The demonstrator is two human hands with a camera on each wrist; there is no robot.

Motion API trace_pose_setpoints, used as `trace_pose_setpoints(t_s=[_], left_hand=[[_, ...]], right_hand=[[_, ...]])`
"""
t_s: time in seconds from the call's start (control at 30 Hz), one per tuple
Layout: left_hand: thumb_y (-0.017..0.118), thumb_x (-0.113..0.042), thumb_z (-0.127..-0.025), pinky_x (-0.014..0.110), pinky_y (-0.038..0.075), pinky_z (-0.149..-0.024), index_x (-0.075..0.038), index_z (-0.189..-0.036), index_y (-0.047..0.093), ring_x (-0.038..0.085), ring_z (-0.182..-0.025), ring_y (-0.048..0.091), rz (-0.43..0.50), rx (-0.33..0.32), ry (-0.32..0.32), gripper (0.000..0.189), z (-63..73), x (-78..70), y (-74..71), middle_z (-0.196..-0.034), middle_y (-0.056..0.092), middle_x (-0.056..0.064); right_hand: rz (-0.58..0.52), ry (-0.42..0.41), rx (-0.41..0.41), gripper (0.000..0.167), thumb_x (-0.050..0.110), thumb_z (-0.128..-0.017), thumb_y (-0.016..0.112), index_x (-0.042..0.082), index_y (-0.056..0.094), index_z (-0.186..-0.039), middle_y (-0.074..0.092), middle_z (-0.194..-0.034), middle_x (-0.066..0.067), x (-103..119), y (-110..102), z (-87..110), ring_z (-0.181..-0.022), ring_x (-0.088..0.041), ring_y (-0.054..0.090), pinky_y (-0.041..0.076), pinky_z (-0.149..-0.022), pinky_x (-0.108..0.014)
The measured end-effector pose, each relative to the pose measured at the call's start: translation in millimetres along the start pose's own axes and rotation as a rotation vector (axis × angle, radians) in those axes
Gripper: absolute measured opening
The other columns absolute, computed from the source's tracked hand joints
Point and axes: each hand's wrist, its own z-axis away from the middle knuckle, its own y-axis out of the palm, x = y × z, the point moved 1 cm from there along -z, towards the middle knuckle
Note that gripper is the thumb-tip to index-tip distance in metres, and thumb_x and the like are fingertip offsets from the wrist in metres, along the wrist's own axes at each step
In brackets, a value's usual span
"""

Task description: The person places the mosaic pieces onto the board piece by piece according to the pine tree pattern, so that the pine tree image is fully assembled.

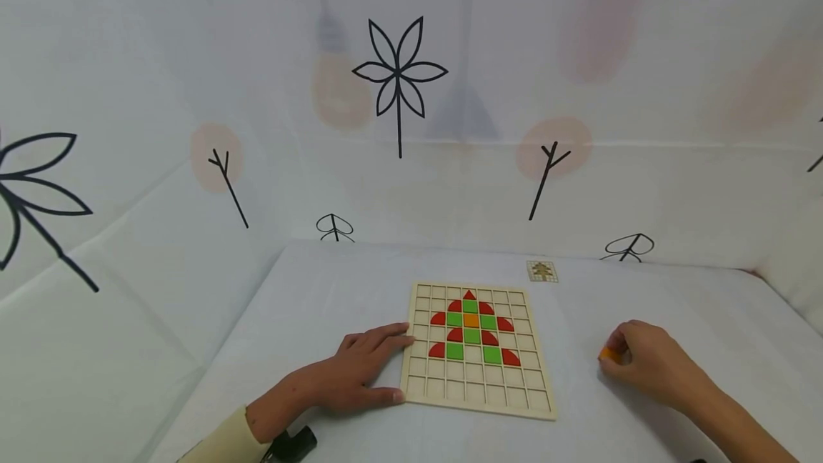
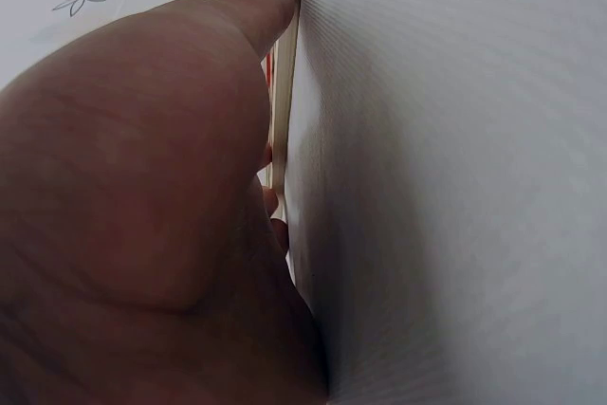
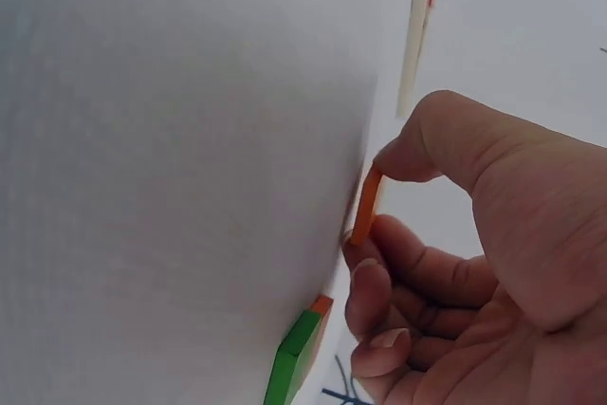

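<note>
A pale wooden grid board (image 1: 472, 389) lies on the table, with red, green and orange pieces forming a tree in its cells. At its left edge rests my left hand (image 1: 356, 370), fingers stretched out and thumb near the lower left corner; the left wrist view shows the thumb (image 2: 266, 7) against the board's side. To the right of the board, my right hand (image 1: 652, 363) pinches an orange tile (image 3: 367, 206) between thumb and fingertips, close over the table. Beside those fingers in the right wrist view lie a green tile (image 3: 292, 358) and another orange piece (image 3: 322, 305).
A small card (image 1: 543, 271) with a tree pattern on a grid lies behind the board, toward the right. White cloth (image 1: 347, 270) covers the table, and a printed white curtain (image 1: 463, 184) hangs behind it. Something black (image 1: 292, 445) is by the left wrist.
</note>
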Motion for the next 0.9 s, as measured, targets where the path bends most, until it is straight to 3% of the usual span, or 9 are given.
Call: trace_pose_setpoints(t_s=[0.3, 0.63, 0.9], left_hand=[[0.05, -0.077, -0.098, 0.059, 0.025, -0.119, -0.041, -0.167, 0.019, 0.016, -0.16, 0.018, -0.004, 0.0, -0.003, 0.084, -1.3, 1.8, 1.6, -0.176, 0.01, -0.013], [0.054, -0.074, -0.099, 0.059, 0.024, -0.12, -0.04, -0.167, 0.02, 0.017, -0.161, 0.018, -0.005, 0.0, -0.007, 0.084, -0.7, -0.3, -1.2, -0.176, 0.01, -0.012], [0.053, -0.075, -0.098, 0.059, 0.024, -0.12, -0.04, -0.167, 0.02, 0.017, -0.16, 0.018, -0.005, 0.002, -0.008, 0.085, -0.8, 0.0, -0.1, -0.176, 0.01, -0.012]], right_hand=[[-0.03, 0.022, 0.053, 0.021, 0.014, -0.082, 0.083, 0.002, 0.068, -0.091, 0.062, -0.084, -0.001, 17.5, 1.8, 0.0, -0.077, -0.017, 0.053, 0.047, -0.065, -0.032], [-0.037, -0.11, -0.003, 0.021, 0.015, -0.08, 0.085, 0.008, 0.066, -0.089, 0.06, -0.082, 0.003, 46.6, 0.4, 3.9, -0.074, -0.014, 0.05, 0.045, -0.063, -0.027], [-0.047, -0.135, 0.008, 0.022, 0.013, -0.081, 0.085, 0.009, 0.065, -0.091, 0.058, -0.085, 0.002, 79.4, 1.3, -1.8, -0.077, -0.015, 0.051, 0.045, -0.063, -0.026]])
